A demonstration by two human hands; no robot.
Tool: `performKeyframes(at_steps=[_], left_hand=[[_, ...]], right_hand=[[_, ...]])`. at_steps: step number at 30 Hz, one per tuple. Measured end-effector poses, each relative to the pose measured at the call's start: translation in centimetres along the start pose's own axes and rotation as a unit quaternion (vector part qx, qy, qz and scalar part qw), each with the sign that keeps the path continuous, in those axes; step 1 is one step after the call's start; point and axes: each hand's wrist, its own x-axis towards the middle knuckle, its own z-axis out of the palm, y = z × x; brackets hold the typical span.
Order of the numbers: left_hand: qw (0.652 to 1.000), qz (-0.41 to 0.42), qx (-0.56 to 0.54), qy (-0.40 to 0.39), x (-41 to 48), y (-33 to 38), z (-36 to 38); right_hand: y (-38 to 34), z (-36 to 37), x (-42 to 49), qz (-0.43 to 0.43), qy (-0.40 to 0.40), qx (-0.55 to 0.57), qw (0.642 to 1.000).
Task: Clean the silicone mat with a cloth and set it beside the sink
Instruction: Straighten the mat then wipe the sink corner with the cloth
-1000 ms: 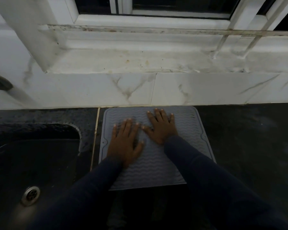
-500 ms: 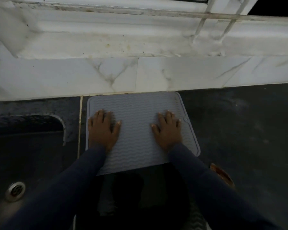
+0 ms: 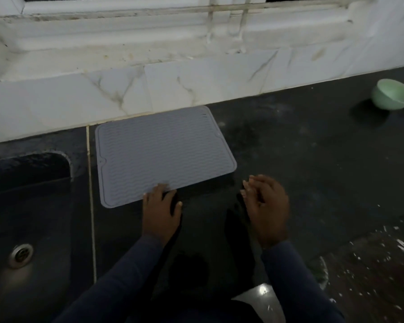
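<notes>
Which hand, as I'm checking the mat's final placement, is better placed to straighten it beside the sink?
Left, probably. The left hand rests at the near edge of the mat, nearer the sink; the right hand hovers over the dark countertop, apart from the mat, fingers loosely curled.

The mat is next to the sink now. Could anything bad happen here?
Maybe two things. The silicone mat lies close to the sink, and the left hand touches only its near edge, so a sideways nudge might slide it toward the basin. Also, the counter past the right hand looks wet and shiny, so the right sleeve or the mat could pick up water there.
</notes>
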Motion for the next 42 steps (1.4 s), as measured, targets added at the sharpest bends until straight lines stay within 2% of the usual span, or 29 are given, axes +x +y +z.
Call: performKeyframes(at_steps=[2,5,8,10,12,15,18,19,21,23,25,26,30,32,35,36,37,39,40,41,42], left_hand=[[0.998,0.016,-0.063,-0.020,-0.6,3.4,0.6],[0.988,0.031,-0.136,-0.073,-1.4,8.0,1.3],[0.975,0.029,-0.204,-0.079,-2.4,10.8,1.2],[0.958,-0.039,-0.273,-0.084,-3.3,11.4,0.8],[0.919,-0.145,-0.350,-0.109,-4.5,11.6,-0.3],[0.809,-0.293,-0.493,-0.133,-6.4,11.0,-3.1],[0.721,-0.326,-0.599,-0.124,-8.4,9.1,-6.8],[0.702,-0.315,-0.628,-0.113,-8.8,8.9,-7.8],[0.689,-0.294,-0.661,-0.053,-9.9,7.7,-10.2],[0.688,-0.269,-0.674,0.027,-11.8,5.0,-12.8],[0.688,-0.247,-0.677,0.088,-13.9,2.0,-15.4],[0.688,-0.239,-0.677,0.110,-14.8,0.8,-16.5],[0.688,-0.225,-0.666,0.181,-20.4,-6.4,-21.1],[0.685,-0.222,-0.660,0.212,-23.3,-9.8,-23.2],[0.684,-0.216,-0.645,0.263,-26.9,-13.6,-25.0],[0.689,-0.223,-0.631,0.277,-28.0,-14.5,-25.3],[0.703,-0.255,-0.596,0.291,-28.8,-15.4,-25.2],[0.746,-0.369,-0.458,0.313,-29.3,-16.9,-24.9],[0.781,-0.396,-0.368,0.313,-30.3,-17.7,-24.6],[0.834,-0.357,-0.278,0.316,-29.0,-20.9,-27.2],[0.882,-0.313,-0.186,0.299,-29.2,-21.9,-27.9]], right_hand=[[0.8,-1.2,-0.1,0.100,-0.020,-0.054,0.993],[3.5,-0.5,-0.5,0.246,-0.170,-0.088,0.950],[5.6,0.3,-0.2,0.266,-0.192,0.024,0.944],[5.1,0.2,0.0,0.273,-0.192,0.075,0.940],[3.7,0.3,0.0,0.279,-0.187,0.154,0.929],[-1.1,0.5,-0.7,0.249,-0.219,0.262,0.906],[-8.0,1.0,-3.2,0.189,-0.316,0.363,0.856],[-9.6,1.1,-4.0,0.154,-0.348,0.373,0.846],[-13.0,1.5,-5.5,0.051,-0.407,0.352,0.842],[-16.8,2.0,-6.6,-0.018,-0.462,0.323,0.826],[-20.7,2.3,-7.8,-0.037,-0.496,0.333,0.801],[-22.3,2.4,-8.5,-0.026,-0.513,0.344,0.786],[-30.1,4.2,-13.7,0.054,-0.601,0.416,0.680],[-33.4,6.0,-16.4,0.109,-0.608,0.427,0.660],[-37.3,8.1,-20.0,0.153,-0.617,0.397,0.662],[-38.3,8.7,-21.0,0.135,-0.608,0.390,0.678],[-39.0,8.9,-21.4,0.101,-0.582,0.384,0.710],[-40.2,9.6,-21.5,-0.031,-0.510,0.356,0.783],[-40.3,9.7,-21.8,-0.115,-0.483,0.335,0.801],[-43.5,11.0,-20.9,-0.210,-0.452,0.296,0.814],[-44.2,11.3,-20.8,-0.295,-0.462,0.232,0.804]])
